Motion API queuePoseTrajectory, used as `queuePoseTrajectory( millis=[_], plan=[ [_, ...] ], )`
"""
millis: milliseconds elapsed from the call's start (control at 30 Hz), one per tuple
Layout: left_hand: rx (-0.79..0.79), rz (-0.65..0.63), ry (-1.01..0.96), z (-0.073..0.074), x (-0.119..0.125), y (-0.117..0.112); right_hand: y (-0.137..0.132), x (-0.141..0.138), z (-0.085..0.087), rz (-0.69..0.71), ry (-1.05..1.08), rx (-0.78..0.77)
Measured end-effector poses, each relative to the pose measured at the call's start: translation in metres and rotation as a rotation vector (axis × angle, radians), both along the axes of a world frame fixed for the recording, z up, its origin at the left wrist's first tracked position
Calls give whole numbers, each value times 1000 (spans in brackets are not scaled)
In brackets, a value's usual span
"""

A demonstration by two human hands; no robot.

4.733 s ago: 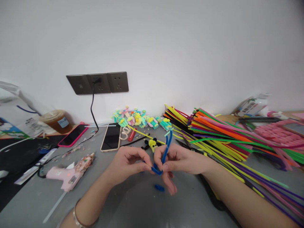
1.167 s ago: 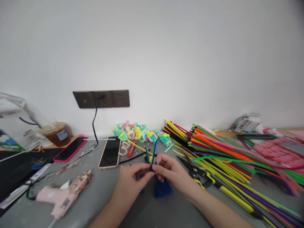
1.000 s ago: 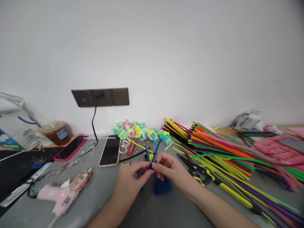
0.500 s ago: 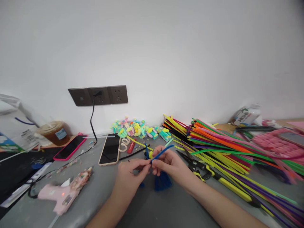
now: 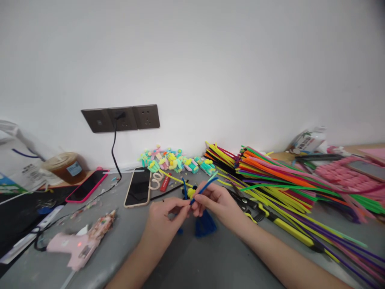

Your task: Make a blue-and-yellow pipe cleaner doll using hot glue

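Note:
A blue pipe cleaner (image 5: 205, 187) is pinched between the fingertips of both hands, one end sticking up to the right. My left hand (image 5: 167, 218) is closed on its lower part, thumb against forefinger. My right hand (image 5: 213, 200) grips it a little higher, fingers curled. Just behind the fingertips sits a small yellow and black piece (image 5: 190, 192), partly hidden. A blue fuzzy piece (image 5: 205, 225) shows on the table below my right hand. Another blue end (image 5: 184, 188) stands up behind my left fingertips; whether it belongs to the same pipe cleaner I cannot tell.
Bundled coloured pipe cleaners (image 5: 273, 172) and yellow-black pliers (image 5: 288, 228) lie at right. At left are a pink glue gun (image 5: 76, 245) with a cord, two phones (image 5: 138, 188) and a drink cup (image 5: 66, 167). Small pastel figures (image 5: 174, 160) line the wall.
The view has shifted slightly. The blue pipe cleaner's raised end tilts up more steeply, and my right hand has turned a little. Both hands keep their pinch.

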State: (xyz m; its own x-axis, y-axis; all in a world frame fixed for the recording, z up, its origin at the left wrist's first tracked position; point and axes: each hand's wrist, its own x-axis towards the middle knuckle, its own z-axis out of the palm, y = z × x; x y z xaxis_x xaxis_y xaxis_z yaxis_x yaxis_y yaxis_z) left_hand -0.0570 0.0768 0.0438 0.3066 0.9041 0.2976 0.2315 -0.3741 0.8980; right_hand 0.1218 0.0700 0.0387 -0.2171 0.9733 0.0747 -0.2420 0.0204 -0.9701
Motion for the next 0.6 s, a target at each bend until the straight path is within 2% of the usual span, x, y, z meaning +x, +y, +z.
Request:
queuePoseTrajectory(
  millis=[100, 167, 267, 367, 600],
  plan=[
    [-61, -43, -18, 4, -1, 1, 0, 3, 3, -34, -69, 13],
    [-143, -95, -61, 5, -1, 2, 0, 5, 3, 24, -84, 3],
    [-375, -237, -136, 5, 1, 3, -1, 6, 4, 161, -90, -3],
    [-558, -346, -183, 2, 5, -1, -4, 5, 5, 231, -125, 6],
    [-680, -377, -283, 1, 6, -6, -5, 5, 5, 223, -106, -3]
  ],
)
